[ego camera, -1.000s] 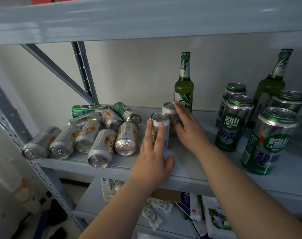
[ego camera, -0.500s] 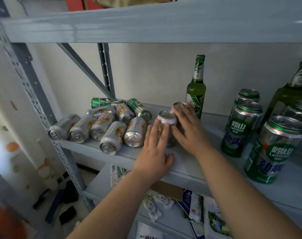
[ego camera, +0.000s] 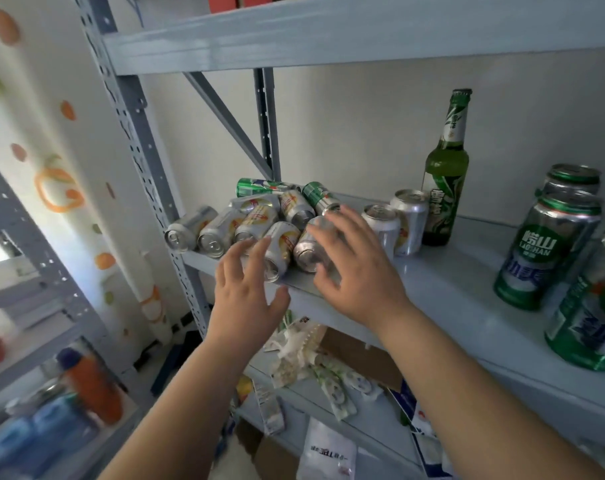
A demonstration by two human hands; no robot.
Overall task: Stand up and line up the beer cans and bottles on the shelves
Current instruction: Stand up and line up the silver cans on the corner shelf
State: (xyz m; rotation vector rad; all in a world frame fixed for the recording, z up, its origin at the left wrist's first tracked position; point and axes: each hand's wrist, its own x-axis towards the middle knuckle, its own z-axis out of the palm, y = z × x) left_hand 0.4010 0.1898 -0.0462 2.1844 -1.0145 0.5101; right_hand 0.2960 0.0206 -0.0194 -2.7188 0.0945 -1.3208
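Several silver and green beer cans (ego camera: 221,230) lie on their sides in a pile at the left end of the grey shelf (ego camera: 443,289). Two silver cans (ego camera: 394,220) stand upright in a row beside a green bottle (ego camera: 444,174). Tall green cans (ego camera: 547,251) stand at the right. My left hand (ego camera: 247,299) hovers with spread fingers before a lying silver can (ego camera: 280,247). My right hand (ego camera: 356,265) reaches over another lying silver can (ego camera: 308,249), fingers spread, holding nothing.
A diagonal brace and upright post (ego camera: 266,126) stand behind the pile. The shelf below holds paper packets (ego camera: 328,375) and a cardboard box (ego camera: 363,355). Another rack at the left carries an orange bottle (ego camera: 90,386) and blue packs.
Both hands left the two upright silver cans and moved left toward the lying pile. The view swung left, and the two cans stay standing by the bottle.
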